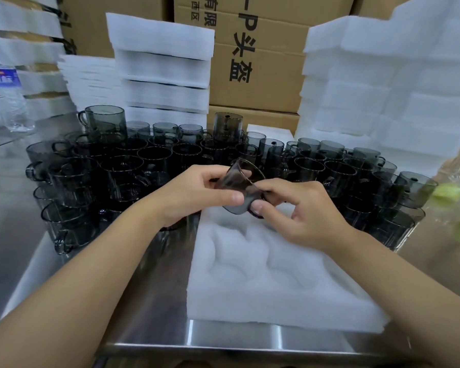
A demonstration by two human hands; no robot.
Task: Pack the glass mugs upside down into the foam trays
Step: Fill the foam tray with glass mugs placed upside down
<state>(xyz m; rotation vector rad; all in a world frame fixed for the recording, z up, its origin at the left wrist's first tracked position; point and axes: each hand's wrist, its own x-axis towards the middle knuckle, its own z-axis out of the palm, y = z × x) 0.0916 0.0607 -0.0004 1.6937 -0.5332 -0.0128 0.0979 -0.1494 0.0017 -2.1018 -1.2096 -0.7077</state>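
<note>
Item: one smoky glass mug (238, 188), tilted, held over the far edge of the foam tray (276, 282) on the steel table (157, 309). My left hand (197, 193) curls round its body; my right hand (302, 212) pinches its handle. Stock: loose mugs (144, 160) left, far and right of the tray.

One view only: head cam, wide-angle, pitched forward and down over the steel table (250, 337). Close range: left hand (194, 197) and right hand (308, 216) sit mid-frame, foam tray (276, 296) right under the lens. Far edge of view hits stacked cardboard boxes (263, 75) straight ahead.
</note>
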